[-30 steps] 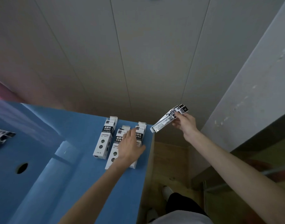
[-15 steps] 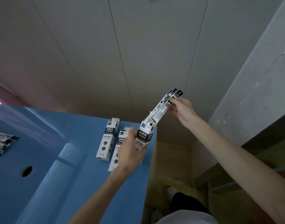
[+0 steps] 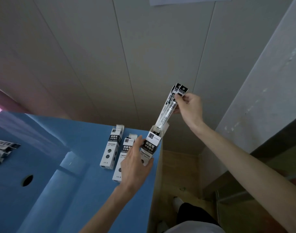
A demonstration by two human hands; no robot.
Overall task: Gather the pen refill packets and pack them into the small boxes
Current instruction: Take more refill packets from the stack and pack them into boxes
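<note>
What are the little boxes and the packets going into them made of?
The box in the left hand looks like thin printed cardboard, matte, with creased flaps at its open top. The packets pinched by the right hand seem clear glossy plastic sleeves with black printed headers; refills show through.

Right hand [image 3: 190,107] pinches refill packets [image 3: 170,106], lower ends inside the tilted open box [image 3: 151,145]. Left hand [image 3: 135,162] grips that box at the blue counter [image 3: 59,199] edge. Two more boxes [image 3: 112,148] lie beside it.

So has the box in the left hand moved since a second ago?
Yes. The box has been lifted off the blue table, tilted up toward the packets; its two neighbour boxes stay flat.
</note>
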